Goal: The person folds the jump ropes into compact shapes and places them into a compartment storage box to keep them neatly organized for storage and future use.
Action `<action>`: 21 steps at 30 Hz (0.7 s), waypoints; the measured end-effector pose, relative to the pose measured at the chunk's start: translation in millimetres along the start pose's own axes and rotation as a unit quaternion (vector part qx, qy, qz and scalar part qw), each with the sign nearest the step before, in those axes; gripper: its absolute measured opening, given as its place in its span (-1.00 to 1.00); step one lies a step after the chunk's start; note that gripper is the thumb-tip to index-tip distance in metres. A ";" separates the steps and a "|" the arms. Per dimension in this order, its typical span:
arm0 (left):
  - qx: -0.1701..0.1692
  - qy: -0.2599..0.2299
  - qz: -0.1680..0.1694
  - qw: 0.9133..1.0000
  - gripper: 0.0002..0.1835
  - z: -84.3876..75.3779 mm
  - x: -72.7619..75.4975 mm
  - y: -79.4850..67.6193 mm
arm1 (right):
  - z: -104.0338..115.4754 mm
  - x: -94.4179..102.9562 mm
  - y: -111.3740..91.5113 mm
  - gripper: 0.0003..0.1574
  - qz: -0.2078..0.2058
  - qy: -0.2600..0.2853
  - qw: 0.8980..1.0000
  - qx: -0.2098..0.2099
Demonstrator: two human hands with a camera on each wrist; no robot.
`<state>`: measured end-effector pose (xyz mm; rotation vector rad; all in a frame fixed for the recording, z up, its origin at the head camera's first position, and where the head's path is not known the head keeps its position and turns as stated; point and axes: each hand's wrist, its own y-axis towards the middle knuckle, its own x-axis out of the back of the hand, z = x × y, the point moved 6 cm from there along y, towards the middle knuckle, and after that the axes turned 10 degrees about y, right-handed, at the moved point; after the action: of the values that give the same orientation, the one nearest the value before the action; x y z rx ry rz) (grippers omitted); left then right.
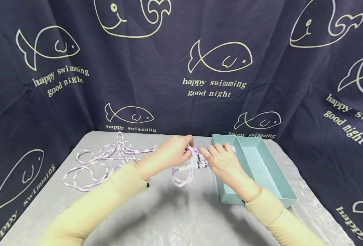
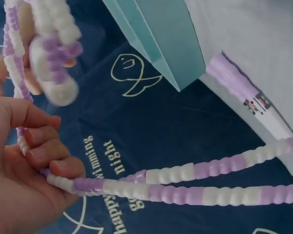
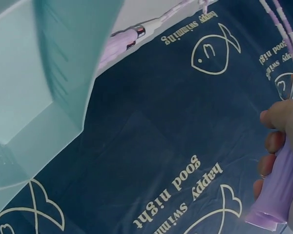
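Note:
A beaded jump rope with purple and white beads lies in loops (image 1: 90, 167) on the left of the table and runs up to my left hand (image 1: 175, 150). My left fingers curl round its beaded cord (image 2: 176, 194), shown closely in the left wrist view. A bundled loop of beads (image 1: 181, 181) hangs between the hands. In the right wrist view my right hand (image 3: 290, 131) grips a purple ribbed handle (image 3: 281, 187) with a white upper part. Another purple and white handle (image 2: 251, 97) with a dark-patterned label lies on the table beside the box.
A light blue-green box (image 1: 264, 171) with a divider stands at the right of the table, close under my right forearm. The grey cloth-covered table (image 1: 169, 218) ends at the back against a dark blue curtain (image 1: 163, 75) printed with fish.

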<state>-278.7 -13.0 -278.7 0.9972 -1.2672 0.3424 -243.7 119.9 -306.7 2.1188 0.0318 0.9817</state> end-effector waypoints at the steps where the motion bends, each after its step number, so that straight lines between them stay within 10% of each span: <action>1: 0.006 -0.008 0.010 1.000 -0.86 1.2 -2.8 2.8 | 0.6 -0.2 0.1 -0.71 0.003 0.003 1.000 0.002; 11: 0.051 -0.077 0.062 0.994 -0.90 10.5 -18.4 21.8 | 9.1 -4.4 0.1 -0.45 0.031 -0.001 0.999 0.040; 21: 0.059 -0.095 0.029 0.993 -0.92 19.6 -18.5 29.1 | 18.7 6.2 4.5 -0.44 -0.032 0.046 0.994 0.091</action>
<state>-317.5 -6.5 -283.5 1.1158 -1.4633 0.3769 -228.3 106.8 -307.1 2.2196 0.2413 1.0736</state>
